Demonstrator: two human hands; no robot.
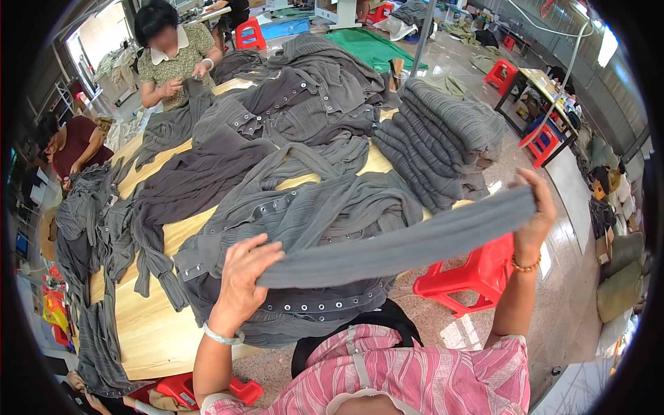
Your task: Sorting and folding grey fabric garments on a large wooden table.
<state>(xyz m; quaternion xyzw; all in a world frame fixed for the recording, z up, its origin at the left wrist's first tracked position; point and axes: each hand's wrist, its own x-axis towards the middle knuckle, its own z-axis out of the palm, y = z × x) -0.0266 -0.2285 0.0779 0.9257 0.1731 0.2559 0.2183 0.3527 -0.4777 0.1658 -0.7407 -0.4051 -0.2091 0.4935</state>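
Note:
A long grey fabric sleeve (401, 242) is stretched between my two raised hands above the table's near edge. My left hand (243, 275) grips its left end, the fingers bent over the cloth. Up to the right, my right hand (538, 211) is closed round the other end, which sits higher. Beneath the sleeve lies a grey garment (346, 308) with a row of metal eyelets along its band. Part of that garment is hidden behind the stretched cloth.
A pale wooden table (142, 332) bears heaps of dark grey garments (290, 97). Folded garments (443, 131) are stacked at its right edge. A red stool (470, 277) stands close on my right. Across the table, a person (173, 59) handles cloth; another person (76, 145) works at the left.

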